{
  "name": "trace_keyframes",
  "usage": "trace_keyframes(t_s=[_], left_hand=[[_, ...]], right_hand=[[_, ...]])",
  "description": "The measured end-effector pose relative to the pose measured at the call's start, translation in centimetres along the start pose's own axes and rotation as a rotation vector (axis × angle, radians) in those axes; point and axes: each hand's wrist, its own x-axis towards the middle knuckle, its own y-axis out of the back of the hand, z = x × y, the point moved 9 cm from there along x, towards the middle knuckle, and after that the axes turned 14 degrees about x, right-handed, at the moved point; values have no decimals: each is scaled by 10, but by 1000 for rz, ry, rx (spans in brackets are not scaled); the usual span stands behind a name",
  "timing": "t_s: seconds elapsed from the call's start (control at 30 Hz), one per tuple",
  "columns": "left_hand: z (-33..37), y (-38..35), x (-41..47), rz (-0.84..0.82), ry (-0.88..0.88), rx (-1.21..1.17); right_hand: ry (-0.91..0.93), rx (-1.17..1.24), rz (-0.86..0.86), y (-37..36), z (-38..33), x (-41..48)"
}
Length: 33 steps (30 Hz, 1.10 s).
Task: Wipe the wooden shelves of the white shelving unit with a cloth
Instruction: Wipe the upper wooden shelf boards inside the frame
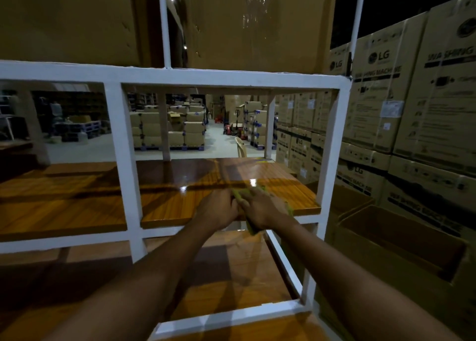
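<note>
Both my arms reach through the white frame (121,139) of the shelving unit onto its glossy wooden middle shelf (180,199). A yellow-green cloth (240,195) lies bunched on that shelf near the front edge. My left hand (219,209) grips its left part. My right hand (262,209) lies over its right part with fingers curled round it, and a strip of cloth hangs below that hand over the shelf edge. Most of the cloth is hidden under the two hands. A lower wooden shelf (226,268) shows beneath my forearms.
Large cardboard boxes (244,23) sit on the top shelf. Stacked washing machine cartons (412,108) stand to the right, with an open cardboard box (401,240) below them. Through the frame I see a warehouse floor with more stacked boxes (180,129) and a plastic chair (240,147).
</note>
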Motion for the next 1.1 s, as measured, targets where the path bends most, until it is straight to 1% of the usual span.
trace_keyframes(t_s=[0.07,0.13,0.2,0.27,0.33,0.4,0.47,0.57,0.6,0.67,0.73,0.8,0.83,0.9,0.93,1.0,1.03,1.1], left_hand=[[-5,1,-13,-6,-65,81],[-18,2,-27,-23,-82,208],[-36,1,-39,-100,-68,299],[-50,2,-49,-189,-52,322],[-53,5,-56,-225,-69,308],[-53,7,-59,-247,-88,298],[-56,8,-60,-269,-101,289],[-63,17,-57,-233,-112,281],[-67,20,-57,-221,-111,288],[-77,22,-57,-218,-94,305],[-84,24,-62,-210,-63,315],[-87,27,-67,-183,-49,339],[-88,28,-69,-179,-49,349],[-88,29,-73,-166,-60,361],[-89,28,-73,-155,-59,367],[-91,27,-71,-125,-40,360],[-92,25,-69,-113,-27,356],[-92,22,-67,-100,-17,365]], right_hand=[[22,-124,-32,11,18,-20],[-35,-231,-60,31,42,-37],[-165,-224,-33,52,69,-34],[-272,-220,-47,55,80,-19],[-320,-144,-8,46,75,5],[-336,-24,-11,27,49,25],[-238,-45,-69,2,2,40],[-63,-220,-147,-31,-63,42],[-7,-258,-149,-39,-73,37],[105,-256,-93,-41,-80,14],[165,-111,5,-30,-63,-10],[115,15,127,-2,-26,-27],[38,11,150,11,0,-28],[-131,-51,130,33,43,-22],[-185,-66,108,40,55,-16],[-279,-7,82,42,57,3],[-291,18,55,35,46,14],[-244,6,-20,10,4,35]])
